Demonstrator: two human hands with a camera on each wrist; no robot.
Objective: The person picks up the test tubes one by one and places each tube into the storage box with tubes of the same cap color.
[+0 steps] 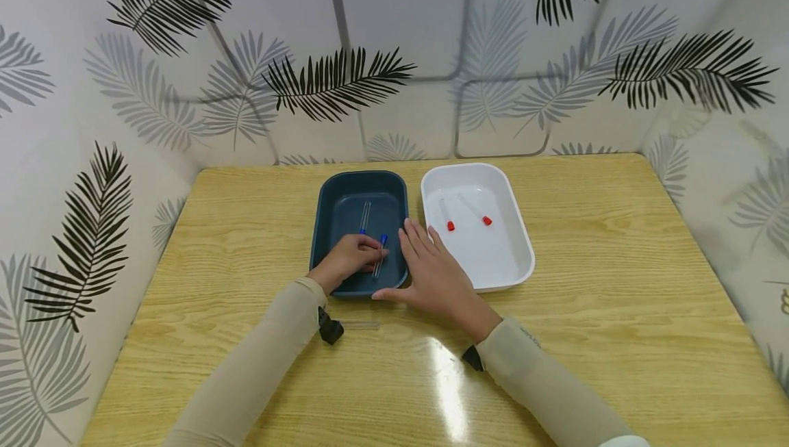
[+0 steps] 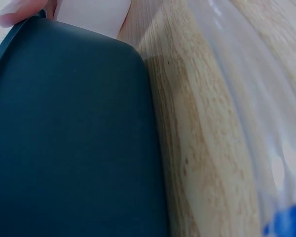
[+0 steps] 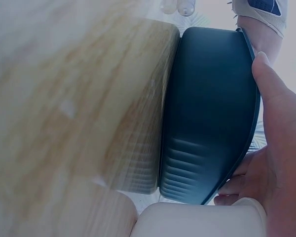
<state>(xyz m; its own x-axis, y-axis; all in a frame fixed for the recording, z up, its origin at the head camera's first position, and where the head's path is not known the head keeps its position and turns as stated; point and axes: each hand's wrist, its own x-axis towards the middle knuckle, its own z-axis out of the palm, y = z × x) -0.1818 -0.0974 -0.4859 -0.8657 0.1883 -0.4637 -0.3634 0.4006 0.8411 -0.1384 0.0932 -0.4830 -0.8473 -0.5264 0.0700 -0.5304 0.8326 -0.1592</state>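
Observation:
My left hand (image 1: 356,255) reaches into the dark blue tray (image 1: 316,228) and pinches a clear test tube (image 1: 377,269) with a blue cap, tilted slightly. Just behind it in the same tray lies another blue-capped tube (image 1: 366,214). The right hand (image 1: 431,272) rests on the dark tray's rim, fingers fairly straight along the right side and thumb at the front corner. In the right wrist view, that thumb (image 3: 269,74) touches the rim of the tray (image 3: 212,98). Past the tray, a blue-capped tube (image 2: 283,222) shows close up in the left wrist view.
A white tray (image 1: 524,255) stands right of the dark one, holding two red-capped tubes (image 1: 451,225). A clear tube (image 1: 360,325) lies on the wooden table (image 1: 616,296) in front of the dark tray, partly hidden by the left wrist's camera. A patterned wall (image 1: 419,118) rises behind.

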